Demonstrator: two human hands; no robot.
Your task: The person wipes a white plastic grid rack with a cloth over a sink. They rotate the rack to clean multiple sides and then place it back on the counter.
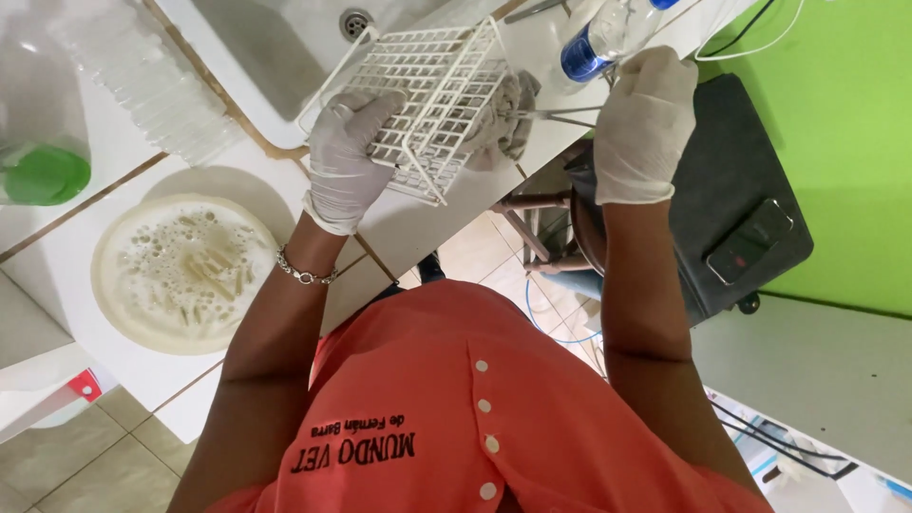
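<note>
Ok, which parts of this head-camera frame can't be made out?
- Right gloved hand: fingertips curl under, so its grip on the thin metal tool is hidden.
- Grey crumpled cloth: partly screened by the white wire rack held by the left gloved hand.
- Clear plastic bottle with blue label: cut off by the top edge.
- Small pieces in the round foamy basin: obscured by suds.

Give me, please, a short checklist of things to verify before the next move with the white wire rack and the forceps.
1. Left hand grips the white wire rack: ok.
2. Right hand holds the forceps: ok.
3. Forceps tips pinch the grey cloth: cannot tell.
4. Both hands gloved: ok.
5. Rack rests flat: not ok, it is tilted at the counter edge.
6. Basin of soapy water stands apart from the rack: ok.
</note>
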